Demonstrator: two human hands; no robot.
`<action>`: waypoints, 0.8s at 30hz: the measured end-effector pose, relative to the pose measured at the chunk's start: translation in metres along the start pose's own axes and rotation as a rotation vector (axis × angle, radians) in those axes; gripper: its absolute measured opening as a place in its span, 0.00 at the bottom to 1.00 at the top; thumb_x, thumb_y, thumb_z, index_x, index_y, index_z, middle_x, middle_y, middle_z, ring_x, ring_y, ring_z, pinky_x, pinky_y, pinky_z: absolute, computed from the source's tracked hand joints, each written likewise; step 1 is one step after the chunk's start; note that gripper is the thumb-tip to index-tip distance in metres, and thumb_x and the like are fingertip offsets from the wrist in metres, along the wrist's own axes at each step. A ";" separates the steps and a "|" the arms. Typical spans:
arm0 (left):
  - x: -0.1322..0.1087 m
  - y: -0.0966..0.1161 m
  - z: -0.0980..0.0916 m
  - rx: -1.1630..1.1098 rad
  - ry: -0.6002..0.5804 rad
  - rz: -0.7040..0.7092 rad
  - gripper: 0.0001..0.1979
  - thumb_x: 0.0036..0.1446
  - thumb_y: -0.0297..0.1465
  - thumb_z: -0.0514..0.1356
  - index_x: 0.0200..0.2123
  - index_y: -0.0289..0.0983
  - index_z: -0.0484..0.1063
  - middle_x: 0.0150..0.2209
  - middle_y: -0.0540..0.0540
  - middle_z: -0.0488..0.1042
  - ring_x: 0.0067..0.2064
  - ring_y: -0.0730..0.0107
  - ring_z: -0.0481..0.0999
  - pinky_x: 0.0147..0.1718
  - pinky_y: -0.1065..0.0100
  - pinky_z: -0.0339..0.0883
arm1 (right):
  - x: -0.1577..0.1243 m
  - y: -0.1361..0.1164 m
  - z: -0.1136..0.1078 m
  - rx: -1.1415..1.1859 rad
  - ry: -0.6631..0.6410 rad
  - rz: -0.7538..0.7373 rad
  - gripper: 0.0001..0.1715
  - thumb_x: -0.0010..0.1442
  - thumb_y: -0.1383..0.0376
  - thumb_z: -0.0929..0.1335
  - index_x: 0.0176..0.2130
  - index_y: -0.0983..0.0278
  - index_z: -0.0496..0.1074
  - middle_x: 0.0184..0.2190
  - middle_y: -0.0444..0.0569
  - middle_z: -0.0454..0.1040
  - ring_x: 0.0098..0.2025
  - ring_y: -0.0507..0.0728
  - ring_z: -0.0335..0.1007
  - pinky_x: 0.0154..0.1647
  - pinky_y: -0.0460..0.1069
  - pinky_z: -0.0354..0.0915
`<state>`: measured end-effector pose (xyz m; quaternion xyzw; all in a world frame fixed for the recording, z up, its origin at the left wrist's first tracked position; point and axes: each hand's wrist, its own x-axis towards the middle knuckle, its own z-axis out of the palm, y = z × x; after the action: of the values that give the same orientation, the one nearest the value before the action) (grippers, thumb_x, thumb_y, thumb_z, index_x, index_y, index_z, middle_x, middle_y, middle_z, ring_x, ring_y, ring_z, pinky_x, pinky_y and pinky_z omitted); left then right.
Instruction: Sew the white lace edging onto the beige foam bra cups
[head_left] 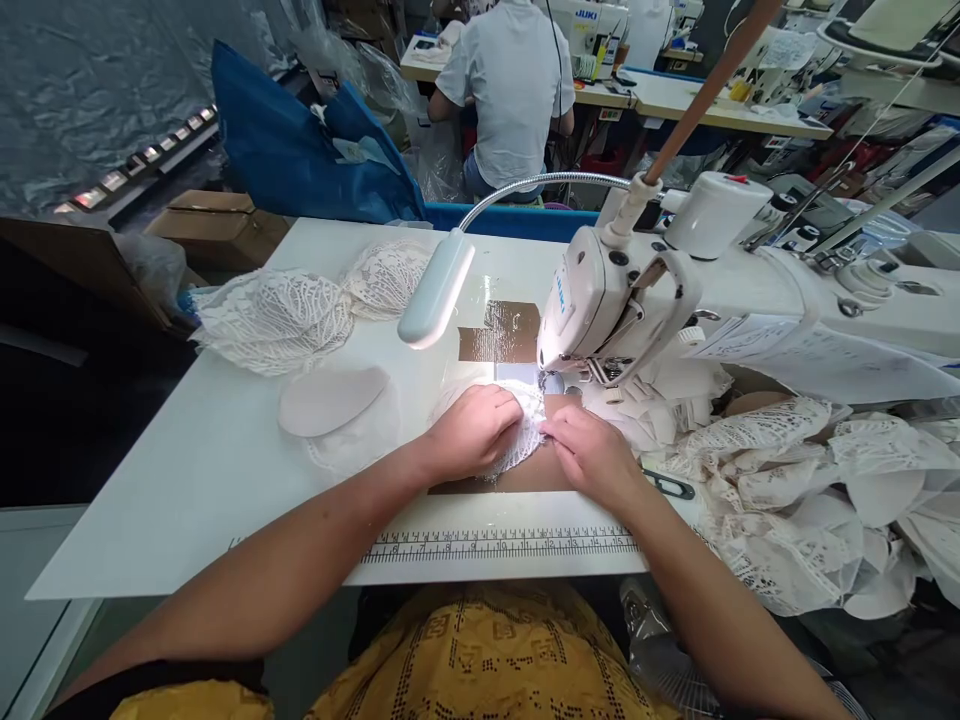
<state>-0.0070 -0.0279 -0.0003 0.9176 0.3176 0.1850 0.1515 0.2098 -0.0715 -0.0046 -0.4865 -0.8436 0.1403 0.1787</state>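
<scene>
A white lace bra cup (517, 452) lies at the needle area of the white sewing machine (581, 300). My left hand (480, 425) is closed over the cup's left side, its fingertips curled down on the lace. At the cup's right edge, my right hand (589, 445) pinches the lace border between thumb and fingers. The edge near the presser foot is partly hidden by the machine head. Left of my left hand, a smooth pale cup pad (334, 400) rests on sheer white fabric (356, 440).
White lace pieces (277, 315) are heaped at the table's back left. A bigger pile of lace cups (810, 500) hangs over the right side. A lamp (436, 290) on a bendy neck reaches over the table. A printed ruler (502, 545) runs along the front edge. A co-worker (514, 95) sits beyond.
</scene>
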 end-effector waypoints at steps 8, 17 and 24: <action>-0.003 -0.002 -0.002 -0.028 -0.005 0.050 0.08 0.62 0.28 0.51 0.35 0.34 0.69 0.34 0.44 0.71 0.36 0.64 0.68 0.37 0.63 0.62 | -0.014 -0.004 -0.010 -0.168 -0.127 -0.110 0.17 0.60 0.76 0.62 0.45 0.63 0.73 0.34 0.49 0.70 0.35 0.55 0.61 0.33 0.48 0.55; -0.006 0.003 0.006 0.201 -0.081 0.212 0.13 0.65 0.27 0.52 0.48 0.41 0.73 0.32 0.45 0.69 0.33 0.67 0.63 0.36 0.63 0.55 | -0.025 -0.008 0.004 -0.215 -0.047 -0.074 0.23 0.56 0.80 0.61 0.47 0.65 0.72 0.38 0.51 0.71 0.36 0.56 0.59 0.35 0.49 0.57; -0.007 0.003 0.005 0.233 -0.111 0.239 0.16 0.63 0.26 0.52 0.52 0.40 0.71 0.31 0.46 0.67 0.31 0.67 0.61 0.35 0.62 0.52 | -0.027 -0.007 0.007 -0.199 -0.005 -0.083 0.25 0.55 0.81 0.61 0.48 0.65 0.72 0.39 0.52 0.71 0.37 0.57 0.60 0.37 0.50 0.58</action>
<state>-0.0088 -0.0351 -0.0053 0.9690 0.2168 0.1125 0.0383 0.2139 -0.0985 -0.0123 -0.4663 -0.8732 0.0496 0.1328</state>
